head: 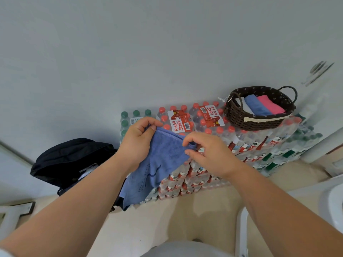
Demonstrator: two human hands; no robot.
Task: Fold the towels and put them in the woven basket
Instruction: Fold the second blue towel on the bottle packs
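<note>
Head view: we look down at a stack of shrink-wrapped water bottle packs [204,175] set against a pale grey wall [130,52] on a beige floor [167,219]. Most of the bottles have red caps, and a green-capped pack [128,119] sits at the stack's left end. A black bag [70,160] lies slumped on the floor to the left of the stack. On top of the packs at the right stands the dark brown woven basket [259,125], with a loop handle at each end and a small tag tied near the left one. Inside it we see three folded towels side by side: a white towel [243,106], a blue folded towel [257,105] and a pink towel [272,104]. Farther right is a white door with a lever handle [318,71]. Both bare forearms reach forward over the stack. The left hand [138,140] pinches the upper left corner of a blue towel [163,156] between thumb and curled fingers, and the right hand [207,153] pinches the upper right corner in the same way. The cloth is held in the air in front of the packs, its top edge stretched between the two hands and the rest hanging down toward the floor. A red and white pack label [181,123] carries Chinese characters reading 农夫山泉, a large "30" and a barcode. Dark stitched lettering runs along the hanging towel, but we cannot read it.
</note>
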